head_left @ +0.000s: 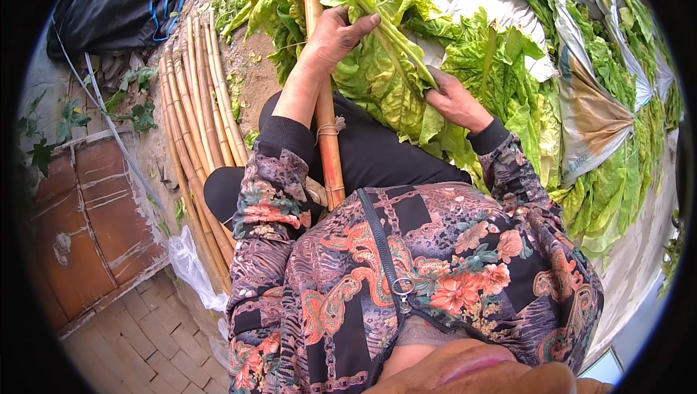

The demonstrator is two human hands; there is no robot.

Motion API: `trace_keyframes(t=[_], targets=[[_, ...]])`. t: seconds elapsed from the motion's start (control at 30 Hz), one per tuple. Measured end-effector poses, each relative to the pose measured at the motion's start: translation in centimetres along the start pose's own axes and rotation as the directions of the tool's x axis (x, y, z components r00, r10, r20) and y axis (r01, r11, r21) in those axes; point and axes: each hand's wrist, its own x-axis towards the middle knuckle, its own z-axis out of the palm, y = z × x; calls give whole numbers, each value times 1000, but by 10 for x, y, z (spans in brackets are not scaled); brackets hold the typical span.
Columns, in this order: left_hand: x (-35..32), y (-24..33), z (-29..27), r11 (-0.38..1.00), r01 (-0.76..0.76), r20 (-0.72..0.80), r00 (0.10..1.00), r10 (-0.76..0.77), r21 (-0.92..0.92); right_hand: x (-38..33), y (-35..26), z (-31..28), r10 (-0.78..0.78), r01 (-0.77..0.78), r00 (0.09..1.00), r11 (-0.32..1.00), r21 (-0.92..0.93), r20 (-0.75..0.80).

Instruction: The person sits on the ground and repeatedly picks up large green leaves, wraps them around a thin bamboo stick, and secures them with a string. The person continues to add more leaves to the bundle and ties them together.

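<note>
My left hand (335, 33) grips the stems of a bunch of large green leaves (381, 67) against a bamboo pole (327, 129) that runs from my lap up into the leaf pile. My right hand (456, 100) holds the lower part of the same leaf bunch, fingers closed around its stalk. A string is tied around the pole near my left forearm. The leaves drape over my lap, hiding part of my right hand.
A stack of bamboo poles (194, 125) lies on the ground to my left. A big heap of green leaves (581, 103) on white sacks spreads to the right. A dark bag (123, 2) sits upper left, and a reddish wooden board (94, 227) lower left.
</note>
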Motion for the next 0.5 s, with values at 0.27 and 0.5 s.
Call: trace_keyframes(t=[0.27, 0.5], targets=[[-10, 2, -6, 981, -42, 18, 999, 46, -190, 9, 6, -81, 151, -142, 987, 979, 145, -49], [1, -7, -11, 986, -18, 104, 994, 36, -166, 18, 10, -26, 86, -21, 987, 906, -423, 135]])
